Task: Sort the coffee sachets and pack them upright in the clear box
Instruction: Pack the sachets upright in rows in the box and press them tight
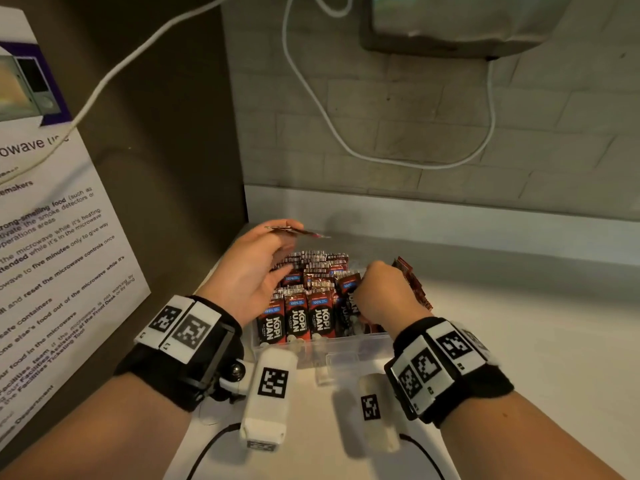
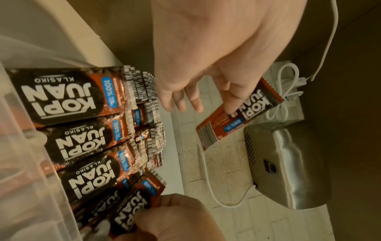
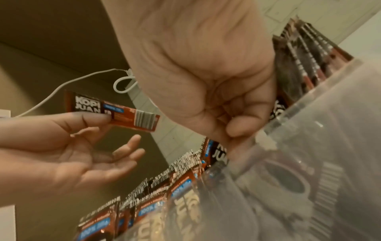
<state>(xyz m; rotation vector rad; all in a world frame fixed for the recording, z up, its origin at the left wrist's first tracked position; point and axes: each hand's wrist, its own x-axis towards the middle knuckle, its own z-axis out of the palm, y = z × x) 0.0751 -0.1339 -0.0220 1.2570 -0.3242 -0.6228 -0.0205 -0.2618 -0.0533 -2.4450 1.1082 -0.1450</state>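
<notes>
Both hands are working over the clear box (image 1: 360, 344), which is sitting on the white table (image 1: 519, 341) at the lower middle of the head view. Left of centre, the left hand (image 1: 249, 271) is hovering above the box's left side, pinching a single coffee sachet (image 1: 298, 231) between thumb and forefinger while its other fingers are spreading loose; that sachet is lying nearly flat in the air, clear of the packed ones. Just right of centre, the right hand (image 1: 384, 292) is curling tightly around the top of another sachet (image 1: 349, 296), which is standing tilted at the right end of the front row inside the box. Packed sachets (image 1: 298, 317) are standing upright in rows, their fronts facing the near wall. A further bundle of sachets (image 1: 414, 285) is showing just behind the right hand, to its right; whether it is resting inside the box I cannot tell. Along the upper part of the frame, a white cable (image 1: 332, 126) is looping across the tiled wall beneath a metal appliance (image 1: 450, 26), and a printed microwave notice (image 1: 52, 237) is filling the left edge.
</notes>
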